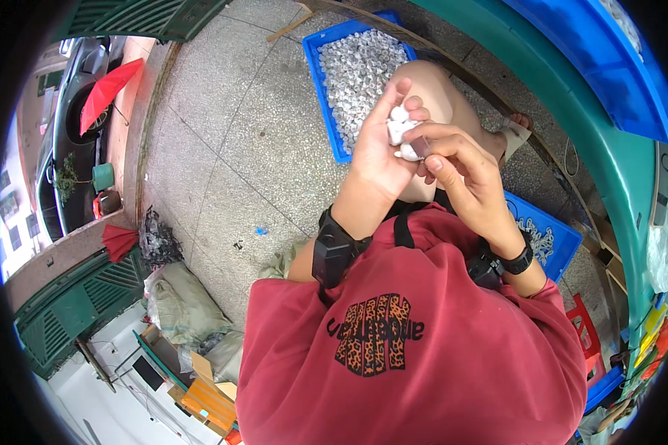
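Both of my hands meet in front of my knee. My left hand [381,152], palm up with fingers curled, cradles several small white plastic parts [399,130]. Against that palm, my right hand [464,167] pinches a small dark brown, flat-looking piece [420,147] beside the white parts. Its thumb and fingers are closed on this piece, and they partly hide what lies beneath. Just beyond my hands is a blue crate [325,111] filled with many small whitish round pieces [360,74].
Right of my lap, another blue tray [568,248] holds white looped pieces. A green surface [612,141] curves along the right, with a large blue bin [601,59] above it. Filled sacks [185,304] lie at left on the speckled floor [252,133]. A red stool [586,337] stands behind right.
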Available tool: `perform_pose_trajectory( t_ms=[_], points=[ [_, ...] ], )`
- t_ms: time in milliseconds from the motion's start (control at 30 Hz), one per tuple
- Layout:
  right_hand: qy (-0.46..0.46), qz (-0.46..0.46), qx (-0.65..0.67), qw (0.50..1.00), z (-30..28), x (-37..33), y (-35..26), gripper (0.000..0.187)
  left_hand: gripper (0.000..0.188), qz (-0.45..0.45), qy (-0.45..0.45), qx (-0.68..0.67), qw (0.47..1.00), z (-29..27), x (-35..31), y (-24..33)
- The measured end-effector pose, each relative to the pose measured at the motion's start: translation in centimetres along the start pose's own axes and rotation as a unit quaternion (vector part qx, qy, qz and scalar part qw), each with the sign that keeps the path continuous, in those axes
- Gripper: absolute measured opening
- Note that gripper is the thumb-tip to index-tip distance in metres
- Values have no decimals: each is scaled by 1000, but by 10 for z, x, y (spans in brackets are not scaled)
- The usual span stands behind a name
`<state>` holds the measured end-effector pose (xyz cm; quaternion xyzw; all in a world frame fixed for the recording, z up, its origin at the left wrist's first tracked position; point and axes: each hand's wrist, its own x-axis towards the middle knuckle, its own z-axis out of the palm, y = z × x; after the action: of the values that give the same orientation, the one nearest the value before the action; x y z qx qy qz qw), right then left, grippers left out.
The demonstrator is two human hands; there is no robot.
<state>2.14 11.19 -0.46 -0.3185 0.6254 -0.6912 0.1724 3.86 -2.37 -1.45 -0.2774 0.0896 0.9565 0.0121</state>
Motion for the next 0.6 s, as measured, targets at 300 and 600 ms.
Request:
perform_pose_trajectory(
  t_ms=[300, 600],
  points=[
    [78, 36, 68, 994, -27, -3, -12, 12, 25, 16, -5, 305, 952, 6, -25, -8],
    [136, -30, 74, 987, -32, -4, -22, 9, 29, 130, -116, 480, 860, 21, -46, -10]
  ],
)
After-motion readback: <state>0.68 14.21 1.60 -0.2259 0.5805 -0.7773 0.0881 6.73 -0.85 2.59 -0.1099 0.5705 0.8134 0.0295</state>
